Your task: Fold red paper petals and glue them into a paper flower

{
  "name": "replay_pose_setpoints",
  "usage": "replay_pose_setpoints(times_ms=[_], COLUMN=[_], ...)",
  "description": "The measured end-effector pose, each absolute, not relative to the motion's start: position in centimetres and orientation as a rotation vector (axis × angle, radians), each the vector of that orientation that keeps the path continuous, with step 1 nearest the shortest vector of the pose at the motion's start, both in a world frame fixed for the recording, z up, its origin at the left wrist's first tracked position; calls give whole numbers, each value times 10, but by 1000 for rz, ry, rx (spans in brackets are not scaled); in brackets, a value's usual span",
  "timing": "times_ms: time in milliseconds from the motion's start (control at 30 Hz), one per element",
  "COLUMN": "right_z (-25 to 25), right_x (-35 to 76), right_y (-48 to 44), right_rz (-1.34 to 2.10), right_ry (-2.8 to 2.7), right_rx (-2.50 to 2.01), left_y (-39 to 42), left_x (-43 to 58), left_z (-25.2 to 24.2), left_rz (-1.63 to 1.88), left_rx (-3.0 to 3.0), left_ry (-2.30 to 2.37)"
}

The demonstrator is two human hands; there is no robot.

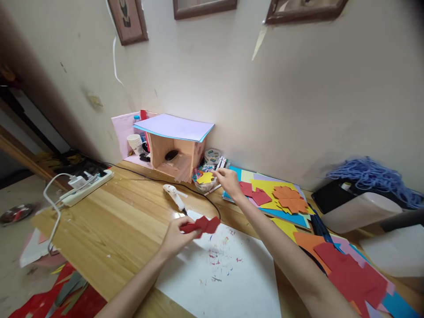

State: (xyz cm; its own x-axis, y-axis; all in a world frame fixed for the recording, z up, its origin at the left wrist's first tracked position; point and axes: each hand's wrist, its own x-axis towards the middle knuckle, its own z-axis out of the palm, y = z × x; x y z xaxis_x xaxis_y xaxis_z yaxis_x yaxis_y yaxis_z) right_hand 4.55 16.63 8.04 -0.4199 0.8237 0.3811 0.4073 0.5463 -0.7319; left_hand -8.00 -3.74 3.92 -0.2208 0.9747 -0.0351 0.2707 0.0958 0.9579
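A person at a wooden table held a piece of red paper in the left grip, thumb and fingers closed on its left end, above a smudged white sheet. The red paper ran lengthwise from left to right, its free end pointing away from the hand. Farther back and to its right, from where I stood, the right grip hung beside a small container of coloured scraps, fingertips at a yellow paper piece; that hand was clearly the nearer to it, the left one well apart. Whether the right fingertips pinched the yellow piece or only hovered there, I could not tell. Fingers hid part of the red paper, its layers could not be counted, and both forearms ran out of view
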Motion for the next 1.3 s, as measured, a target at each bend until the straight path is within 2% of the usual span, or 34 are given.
replay_pose_setpoints(times_ms=[133,233,300,433,667,800,1033,1167,1300], right_z=[71,53,40,19,3,-4,2,14,19], right_x=[60,57,47,13,-42,-60,-47,-25,-14], right_y=[123,93,80,68,72,78,67,55,49], right_rz=[760,785,844,1004,821,797,867,1043,1382], right_ry=[-2038,-2128,-2193,-2284,-2355,-2393,-2289,-2188,-2118], right_rx=[-902,-847,-864,-964,-951,-887,-906,-885,-919], left_y=[-77,-95,-99,-95,-106,-115,-103,-98,-96], left_x=[-152,-204,-225,-234,-221,-210,-181,-174,-169], left_z=[34,19,9,4,31,38,19,16,17], left_rz=[1278,1026,822,656,381,426,641,640,658], left_rx=[1672,1978,2121,2244,2202,2102,1724,1666,1627], left_ry=[1974,2233,2221,2129,1997,2057,2465,2557,2558])
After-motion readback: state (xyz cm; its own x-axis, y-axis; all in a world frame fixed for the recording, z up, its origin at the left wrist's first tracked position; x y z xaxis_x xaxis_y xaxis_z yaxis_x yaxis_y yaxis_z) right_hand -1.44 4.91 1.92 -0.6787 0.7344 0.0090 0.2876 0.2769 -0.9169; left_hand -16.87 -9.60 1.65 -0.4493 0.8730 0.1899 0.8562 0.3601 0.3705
